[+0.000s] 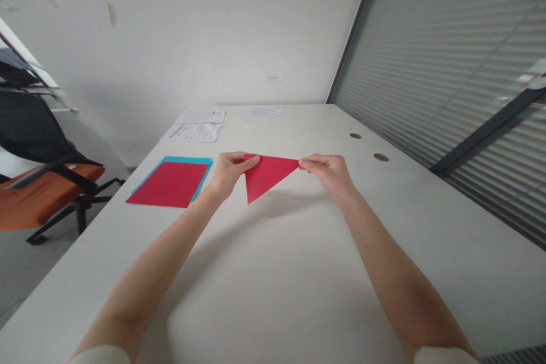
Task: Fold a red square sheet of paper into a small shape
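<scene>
A red paper triangle (268,175), with one point hanging downward, is held up above the white table (273,273) between my two hands. My left hand (232,169) is closed on its upper left corner, the thumb lying across the front. At the right tip, my right hand (327,172) pinches the paper between thumb and fingers. The triangle casts a soft shadow on the tabletop. Left of my left hand lies a red square sheet (170,183) on top of blue sheets (187,160).
Printed pages (194,132) lie at the table's far left, and another printed sheet (261,114) sits at the back. Two round holes (381,157) are near the right edge, beside window blinds (447,57). An orange office chair (51,187) stands to the left.
</scene>
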Demonstrator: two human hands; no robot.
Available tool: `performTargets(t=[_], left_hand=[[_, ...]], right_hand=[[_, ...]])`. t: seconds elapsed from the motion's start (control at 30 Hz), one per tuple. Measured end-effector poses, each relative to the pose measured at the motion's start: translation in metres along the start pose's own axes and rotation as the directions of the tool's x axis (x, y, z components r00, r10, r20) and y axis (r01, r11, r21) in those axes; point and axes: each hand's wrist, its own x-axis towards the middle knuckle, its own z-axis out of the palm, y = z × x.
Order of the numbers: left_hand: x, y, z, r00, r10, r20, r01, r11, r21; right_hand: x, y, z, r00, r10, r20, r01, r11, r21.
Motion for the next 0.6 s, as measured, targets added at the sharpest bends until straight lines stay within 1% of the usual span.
performTargets(t=[0.17, 0.27, 0.33, 0.47, 0.6], left_hand=[[0.001, 0.002, -0.002, 0.999, -0.001, -0.033, 0.004, 0.998, 0.07], [0.002, 0.003, -0.005, 1.0, 0.008, -0.024, -0.005, 0.993, 0.116], [0.002, 0.003, -0.008, 1.0, 0.011, 0.013, -0.013, 0.991, 0.13], [0.003, 0.005, -0.013, 0.992, -0.012, 0.128, -0.004, 0.993, 0.121], [0.004, 0.011, -0.017, 0.981, -0.037, 0.188, 0.013, 0.992, 0.126]], right_hand=[[0.0, 0.001, 0.001, 1.0, 0.014, 0.006, -0.014, 1.0, -0.004], [0.001, 0.001, 0.002, 1.0, 0.021, 0.003, -0.021, 1.0, -0.007], [0.001, 0.002, 0.002, 1.0, 0.027, -0.004, -0.027, 1.0, -0.008], [0.002, 0.005, 0.0, 0.999, 0.041, -0.012, -0.041, 0.999, -0.001], [0.002, 0.004, -0.001, 0.999, 0.039, 0.01, -0.039, 0.999, 0.005]])
